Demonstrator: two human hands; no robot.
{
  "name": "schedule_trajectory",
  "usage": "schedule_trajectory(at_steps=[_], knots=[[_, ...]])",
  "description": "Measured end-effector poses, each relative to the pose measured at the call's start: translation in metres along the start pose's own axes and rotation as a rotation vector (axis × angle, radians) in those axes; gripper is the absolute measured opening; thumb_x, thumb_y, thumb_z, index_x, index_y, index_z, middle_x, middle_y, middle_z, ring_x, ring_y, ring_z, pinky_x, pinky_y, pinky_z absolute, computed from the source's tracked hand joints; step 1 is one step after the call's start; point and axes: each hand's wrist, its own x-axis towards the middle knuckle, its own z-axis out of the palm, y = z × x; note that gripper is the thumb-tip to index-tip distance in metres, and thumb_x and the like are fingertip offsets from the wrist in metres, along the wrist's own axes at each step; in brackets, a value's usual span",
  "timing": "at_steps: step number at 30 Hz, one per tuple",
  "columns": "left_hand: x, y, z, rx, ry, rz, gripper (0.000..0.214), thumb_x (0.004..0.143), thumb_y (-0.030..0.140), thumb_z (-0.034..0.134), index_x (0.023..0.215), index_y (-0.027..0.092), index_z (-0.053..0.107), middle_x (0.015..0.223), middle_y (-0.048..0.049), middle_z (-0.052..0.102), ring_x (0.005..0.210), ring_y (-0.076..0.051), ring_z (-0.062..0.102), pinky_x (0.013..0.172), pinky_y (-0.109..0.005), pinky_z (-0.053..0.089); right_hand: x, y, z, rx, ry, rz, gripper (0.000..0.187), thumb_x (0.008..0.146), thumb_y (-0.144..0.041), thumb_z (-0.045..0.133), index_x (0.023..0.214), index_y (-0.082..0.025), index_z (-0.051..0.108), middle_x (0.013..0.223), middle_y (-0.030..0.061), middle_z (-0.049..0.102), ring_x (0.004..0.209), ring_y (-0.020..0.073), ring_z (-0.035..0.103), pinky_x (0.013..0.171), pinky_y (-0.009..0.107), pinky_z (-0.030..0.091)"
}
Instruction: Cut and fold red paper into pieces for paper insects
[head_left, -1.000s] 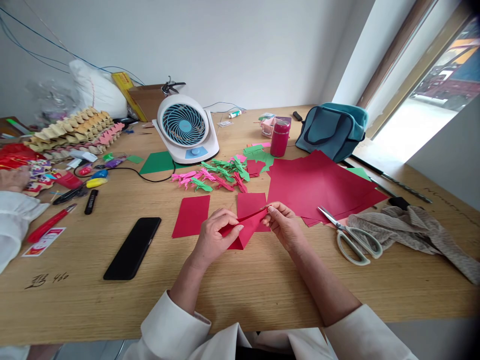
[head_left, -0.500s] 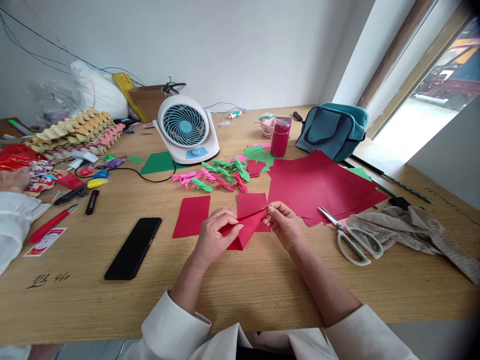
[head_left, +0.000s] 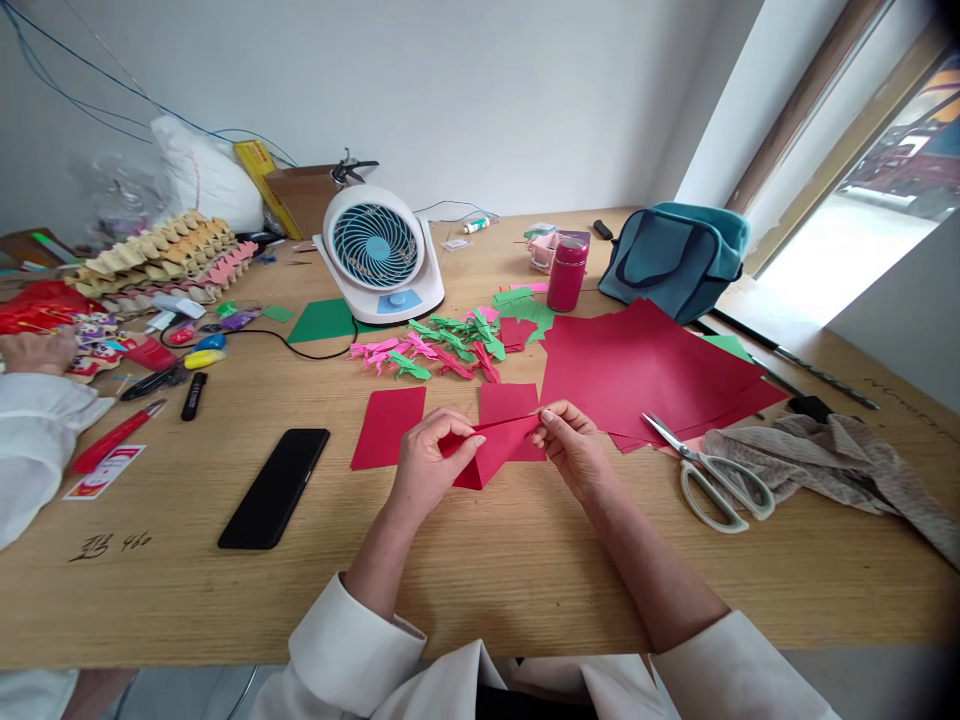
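Observation:
A partly folded piece of red paper (head_left: 495, 450) is held up between my two hands, just above the table. My left hand (head_left: 435, 455) pinches its left end between thumb and fingers. At the upper right corner, my right hand (head_left: 574, 450) grips the paper with thumb and fingertips. Behind it lie two flat red paper rectangles, one to the left (head_left: 388, 428) and one partly hidden (head_left: 508, 400). Farther back is a pile of folded pink, green and red paper pieces (head_left: 442, 345).
White-handled scissors (head_left: 712, 475) lie right of my hands, beside large red sheets (head_left: 652, 370) and a grey cloth (head_left: 817, 460). A black phone (head_left: 274, 490) lies to the left. Behind stand a fan (head_left: 382, 255), a red flask (head_left: 568, 275) and a blue bag (head_left: 675, 260). Another person's hand (head_left: 37, 350) rests at far left.
The view has shifted slightly, so most things appear a little farther right. Both hands keep hold of the red paper, whose front face looks slightly more opened out.

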Motion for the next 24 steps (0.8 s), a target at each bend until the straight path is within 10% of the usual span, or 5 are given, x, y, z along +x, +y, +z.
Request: schedule_trajectory(at_steps=[24], knots=[[-0.0016,-0.0026,-0.0012,0.176,0.079,-0.05,0.013,0.079,0.017,0.066,0.069,0.02,0.057,0.077,-0.0003,0.069,0.077,-0.016,0.066,0.077,-0.03,0.05,-0.0004,0.0011,0.003,-0.369,-0.059,-0.196,0.024,0.075,-0.04,0.076,0.083,-0.023,0.06,0.079,-0.0015,0.054,0.069,0.0125,0.048,0.065,0.025,0.042]])
